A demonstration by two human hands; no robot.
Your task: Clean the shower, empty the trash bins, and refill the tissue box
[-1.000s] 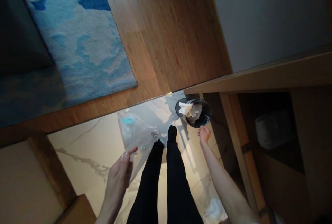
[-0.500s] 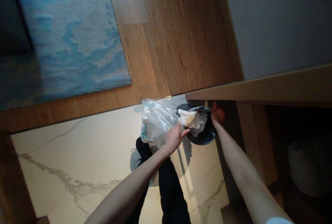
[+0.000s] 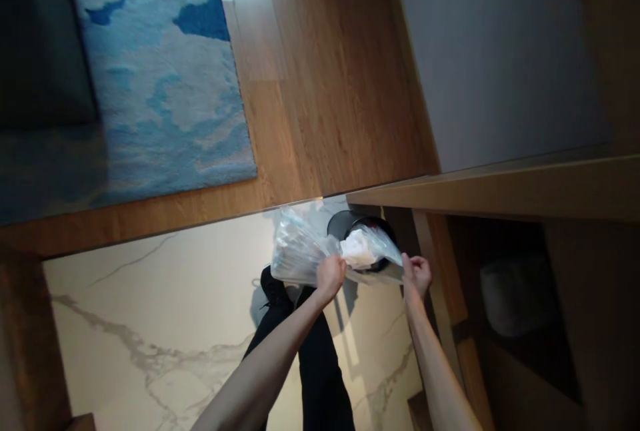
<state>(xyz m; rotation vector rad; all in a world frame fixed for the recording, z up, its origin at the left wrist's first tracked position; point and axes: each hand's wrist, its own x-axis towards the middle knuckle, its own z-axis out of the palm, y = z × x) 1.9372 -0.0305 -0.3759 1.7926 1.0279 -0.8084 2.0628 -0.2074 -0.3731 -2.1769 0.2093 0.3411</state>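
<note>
A clear plastic bag [image 3: 305, 248] is gathered in the left hand [image 3: 330, 276], whose fingers are closed around the film at the bag's near edge. To the left of this grip and beyond it, a blue patterned rug [image 3: 160, 91] is laid on a wooden floor [image 3: 320, 78], while a white veined marble floor [image 3: 150, 344] lies nearer. Black trousers [image 3: 320, 378] are seen below the grip.

From the left grip the film is drawn across to the right hand [image 3: 416, 278], where it is pinched by the fingers at its far corner, so the hands are apart with the bag taut between them. A black waste bin [image 3: 345, 224] sits just beyond the span, with crumpled white paper [image 3: 357, 249] showing through the film. Whether the bag touches the rim cannot be told.

The bag will be very light, soft and slippery, easily creased or torn, so it is best held by gathered folds or by its edges.

Half a second earlier the bag was bunched in the left hand alone, and the right hand was beyond the bin, off the film. The paper was then uncovered; now it is overlaid by the film.
</note>
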